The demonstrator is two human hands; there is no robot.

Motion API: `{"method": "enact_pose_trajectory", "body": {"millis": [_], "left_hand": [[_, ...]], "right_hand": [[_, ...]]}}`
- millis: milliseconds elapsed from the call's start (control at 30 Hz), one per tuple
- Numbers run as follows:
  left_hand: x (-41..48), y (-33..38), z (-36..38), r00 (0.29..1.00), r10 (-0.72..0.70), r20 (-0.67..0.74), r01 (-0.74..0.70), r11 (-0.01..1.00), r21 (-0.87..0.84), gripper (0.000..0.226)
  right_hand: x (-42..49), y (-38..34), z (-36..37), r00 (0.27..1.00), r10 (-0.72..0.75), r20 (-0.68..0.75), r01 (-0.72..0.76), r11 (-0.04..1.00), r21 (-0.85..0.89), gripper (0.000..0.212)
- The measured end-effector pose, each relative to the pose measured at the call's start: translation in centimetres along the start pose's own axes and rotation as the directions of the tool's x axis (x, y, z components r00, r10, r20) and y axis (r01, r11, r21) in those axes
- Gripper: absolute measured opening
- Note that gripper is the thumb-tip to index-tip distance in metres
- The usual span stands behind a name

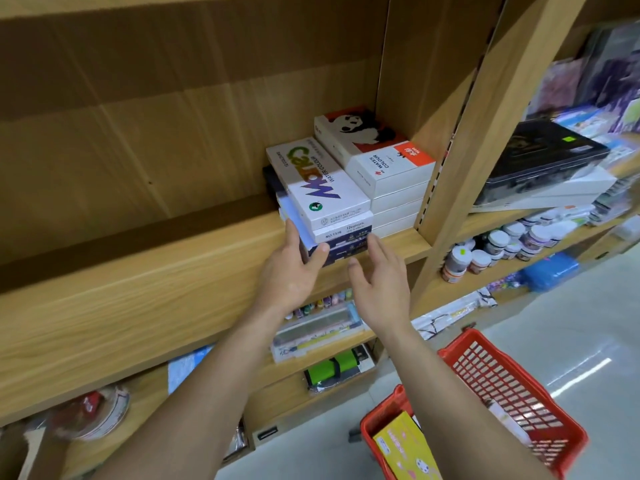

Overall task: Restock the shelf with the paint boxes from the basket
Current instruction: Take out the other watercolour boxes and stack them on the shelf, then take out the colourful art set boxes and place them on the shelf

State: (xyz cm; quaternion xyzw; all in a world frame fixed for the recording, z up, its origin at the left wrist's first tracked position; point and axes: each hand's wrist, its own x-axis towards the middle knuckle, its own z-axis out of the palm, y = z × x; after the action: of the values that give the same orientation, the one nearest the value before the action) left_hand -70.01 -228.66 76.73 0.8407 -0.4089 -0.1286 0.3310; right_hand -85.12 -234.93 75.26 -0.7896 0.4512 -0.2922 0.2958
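Observation:
Two stacks of paint boxes stand at the right end of the wooden shelf. The left stack has a white "Water Colour" box on top and dark blue boxes below. The right stack is white panda boxes. My left hand grips the left front corner of the bottom dark blue box, thumb on its front. My right hand hovers just in front of that stack, fingers apart and holding nothing. The red basket sits at lower right with a yellow box in it.
A wooden upright borders the stacks on the right. Beyond it are a black tin and paint jars. Lower shelves hold pen sets and a green item. The shelf left of the stacks is bare wood.

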Motion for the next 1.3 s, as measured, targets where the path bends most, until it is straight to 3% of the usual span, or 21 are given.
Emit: {"method": "enact_pose_trajectory", "body": {"millis": [100, 233, 433, 533, 600, 700, 767, 867, 967, 1133, 1300], "left_hand": [[0.1, 0.4, 0.2, 0.999, -0.007, -0.045, 0.009, 0.999, 0.048, 0.090], [0.4, 1.2, 0.3, 0.994, -0.024, -0.103, 0.031, 0.998, 0.061, 0.075], [0.6, 0.6, -0.3, 0.999, -0.047, -0.015, 0.047, 0.997, -0.056, 0.086], [-0.6, -0.3, -1.0, 1.000, -0.020, 0.003, 0.020, 0.976, -0.218, 0.068], [-2.4, -0.9, -1.5, 0.998, 0.003, -0.060, -0.019, 0.961, -0.275, 0.055], [-5.9, -1.7, -2.3, 0.987, 0.067, -0.143, -0.105, 0.956, -0.274, 0.040], [-8.6, -2.0, -2.0, 0.981, 0.135, -0.138, -0.164, 0.959, -0.230, 0.029], [-12.1, -1.8, 0.8, 0.962, 0.272, 0.021, -0.267, 0.953, -0.145, 0.016], [-13.9, -1.5, 5.9, 0.906, 0.315, 0.283, -0.311, 0.949, -0.061, 0.019], [-14.7, -1.6, 15.6, 0.754, 0.238, 0.612, -0.349, 0.935, 0.066, 0.042], [-15.3, -2.1, 23.7, 0.638, 0.176, 0.750, -0.401, 0.907, 0.128, 0.047]], "right_hand": [[-0.1, 0.0, 0.0, 1.000, -0.009, -0.001, 0.009, 1.000, 0.003, 0.064], [-0.6, -0.6, -0.5, 0.985, -0.114, -0.127, 0.116, 0.993, 0.008, 0.067], [-0.1, -1.3, -0.7, 0.988, -0.156, 0.004, 0.155, 0.977, -0.146, 0.064], [0.1, -1.5, -1.1, 0.990, -0.125, 0.067, 0.137, 0.967, -0.213, 0.069], [0.5, -1.8, -1.7, 0.986, -0.111, 0.127, 0.137, 0.967, -0.216, 0.071], [0.5, -1.8, -3.0, 0.967, -0.155, 0.204, 0.195, 0.962, -0.193, 0.070], [-0.4, -0.8, -4.3, 0.974, -0.151, 0.169, 0.177, 0.972, -0.152, 0.065], [-3.5, 3.4, -6.8, 1.000, -0.018, 0.018, 0.020, 0.994, -0.104, 0.057], [-8.1, 10.5, -9.4, 0.975, 0.220, -0.036, -0.223, 0.968, -0.117, 0.050], [-16.9, 22.0, -11.7, 0.797, 0.600, -0.077, -0.604, 0.787, -0.124, 0.047], [-22.7, 29.6, -10.5, 0.645, 0.762, -0.064, -0.764, 0.642, -0.067, 0.048]]}}
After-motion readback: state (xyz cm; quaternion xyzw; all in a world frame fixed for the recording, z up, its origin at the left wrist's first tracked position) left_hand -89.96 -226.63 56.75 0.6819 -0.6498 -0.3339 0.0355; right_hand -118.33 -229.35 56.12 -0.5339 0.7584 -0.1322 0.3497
